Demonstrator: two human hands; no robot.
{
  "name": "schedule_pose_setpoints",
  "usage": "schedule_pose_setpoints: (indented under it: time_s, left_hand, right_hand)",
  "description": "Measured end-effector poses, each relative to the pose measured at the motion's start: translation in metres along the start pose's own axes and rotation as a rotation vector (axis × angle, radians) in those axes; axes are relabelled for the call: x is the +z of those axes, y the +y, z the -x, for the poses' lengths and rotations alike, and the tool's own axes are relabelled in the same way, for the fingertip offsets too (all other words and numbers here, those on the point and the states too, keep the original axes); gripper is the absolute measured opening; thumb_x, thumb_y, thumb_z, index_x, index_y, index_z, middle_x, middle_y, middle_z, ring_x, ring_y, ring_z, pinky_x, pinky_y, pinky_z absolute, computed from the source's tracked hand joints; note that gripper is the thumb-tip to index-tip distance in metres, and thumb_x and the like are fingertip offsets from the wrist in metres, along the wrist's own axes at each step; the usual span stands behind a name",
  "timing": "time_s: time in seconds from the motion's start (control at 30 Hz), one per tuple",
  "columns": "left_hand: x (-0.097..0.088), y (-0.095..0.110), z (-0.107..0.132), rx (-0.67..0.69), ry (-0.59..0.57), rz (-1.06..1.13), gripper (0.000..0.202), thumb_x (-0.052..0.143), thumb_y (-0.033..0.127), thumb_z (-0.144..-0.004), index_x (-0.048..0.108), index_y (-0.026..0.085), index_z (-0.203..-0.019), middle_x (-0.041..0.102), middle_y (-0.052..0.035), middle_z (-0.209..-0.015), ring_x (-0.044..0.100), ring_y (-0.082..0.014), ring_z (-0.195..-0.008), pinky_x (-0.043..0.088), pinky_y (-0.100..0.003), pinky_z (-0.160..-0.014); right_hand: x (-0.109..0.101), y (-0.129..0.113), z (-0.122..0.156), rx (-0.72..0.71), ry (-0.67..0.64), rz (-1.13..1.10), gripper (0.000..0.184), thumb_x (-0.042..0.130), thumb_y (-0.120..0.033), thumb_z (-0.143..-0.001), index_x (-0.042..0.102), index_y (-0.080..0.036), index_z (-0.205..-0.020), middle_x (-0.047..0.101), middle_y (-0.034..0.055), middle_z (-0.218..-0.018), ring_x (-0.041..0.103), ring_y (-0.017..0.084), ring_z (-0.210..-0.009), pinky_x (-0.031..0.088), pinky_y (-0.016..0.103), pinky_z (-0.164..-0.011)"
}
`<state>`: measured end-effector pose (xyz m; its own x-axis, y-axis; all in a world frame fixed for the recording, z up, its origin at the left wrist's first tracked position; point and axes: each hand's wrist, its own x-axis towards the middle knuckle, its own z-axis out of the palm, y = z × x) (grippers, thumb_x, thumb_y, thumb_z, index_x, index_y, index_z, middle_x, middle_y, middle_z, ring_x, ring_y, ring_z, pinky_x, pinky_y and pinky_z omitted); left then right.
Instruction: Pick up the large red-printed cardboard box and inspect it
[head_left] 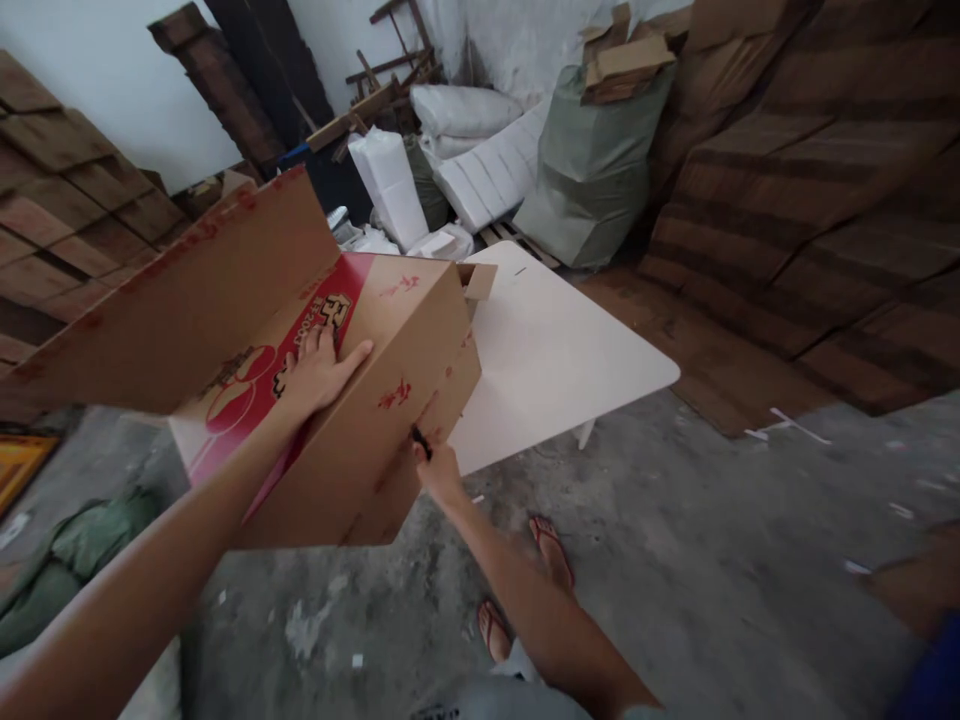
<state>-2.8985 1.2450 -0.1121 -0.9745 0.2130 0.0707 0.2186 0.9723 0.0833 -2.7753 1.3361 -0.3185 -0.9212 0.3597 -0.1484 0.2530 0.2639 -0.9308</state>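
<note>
A large brown cardboard box (420,370) with a red printed band lies tilted on a white table (562,360). One long flap (225,260) stands raised at its far left. My left hand (319,372) rests flat on the printed face, fingers spread. Closed around a small black tool (421,440), my right hand (441,470) is at the box's near right side, by a seam. The tool's tip is against or very close to the cardboard; its exact kind is too small to make out.
Stacked flat cardboard (810,220) fills the right side, with more boxes (75,200) stacked at left. A green sack (600,170) and white wrapped bundles (487,150) stand behind the table. A green bag (82,560) lies on the floor at lower left.
</note>
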Motion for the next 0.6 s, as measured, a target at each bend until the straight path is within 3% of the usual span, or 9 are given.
schedule_pose_setpoints:
  time_s: [0.13,0.27,0.4,0.6]
  left_hand:
    - [-0.002,0.0,0.003,-0.005,0.009,0.034,0.102,0.028,0.08,-0.079,0.027,0.008,-0.152,0.024,-0.0184,-0.16,0.02,-0.0343,-0.149,0.015,-0.06,-0.12]
    - [-0.004,0.0,0.006,-0.008,0.005,0.07,0.105,0.029,0.082,-0.078,0.025,0.009,-0.153,0.021,-0.0172,-0.161,0.017,-0.0335,-0.15,0.012,-0.06,-0.12]
    - [-0.006,-0.001,0.009,-0.014,0.001,0.099,0.104,0.031,0.081,-0.078,0.025,0.009,-0.153,0.021,-0.0172,-0.162,0.015,-0.0327,-0.15,0.011,-0.059,-0.121]
    - [-0.007,-0.002,0.01,-0.002,-0.01,0.116,0.105,0.032,0.082,-0.078,0.024,0.009,-0.153,0.02,-0.0184,-0.162,0.015,-0.0332,-0.15,0.01,-0.058,-0.121]
  right_hand:
    - [0.051,-0.005,0.083,0.06,-0.09,-0.039,0.031,0.044,-0.022,-0.093,0.07,-0.014,-0.107,0.073,0.011,-0.092,0.068,0.023,-0.087,0.049,0.03,-0.074]
    - [0.087,-0.008,0.141,0.067,-0.152,-0.041,0.032,0.043,-0.023,-0.094,0.067,-0.013,-0.114,0.073,0.013,-0.098,0.068,0.026,-0.095,0.047,0.033,-0.08]
    - [0.102,-0.009,0.166,0.075,-0.193,-0.022,0.029,0.043,-0.024,-0.095,0.067,-0.013,-0.105,0.073,0.0128,-0.097,0.068,0.026,-0.094,0.046,0.032,-0.079]
    - [0.105,-0.011,0.177,0.031,-0.218,-0.005,0.025,0.044,-0.025,-0.095,0.065,-0.015,-0.105,0.073,0.0093,-0.096,0.068,0.021,-0.091,0.044,0.028,-0.078]
